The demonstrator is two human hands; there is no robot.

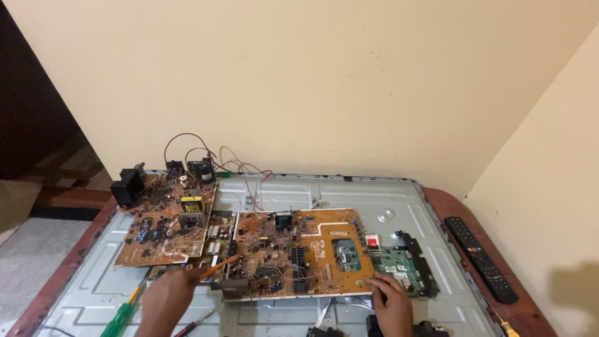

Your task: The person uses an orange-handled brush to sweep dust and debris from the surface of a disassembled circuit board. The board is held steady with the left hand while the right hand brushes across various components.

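A large brown circuit board (299, 249) lies on a grey metal panel (349, 193). My left hand (167, 298) grips a thin orange-handled tool (218, 265) whose tip points at the board's left edge. My right hand (390, 298) rests on the board's lower right corner, next to a small green circuit board (399, 265). A second brown circuit board (165, 224) with black components and a yellow part lies to the left, with red and white wires (240, 168) trailing behind it.
A green-handled screwdriver (121, 315) lies at the lower left, and a red-handled tool (196, 324) near my left wrist. A black remote control (479, 257) sits on the wooden table edge (449, 206) at right. Walls close in behind and at right.
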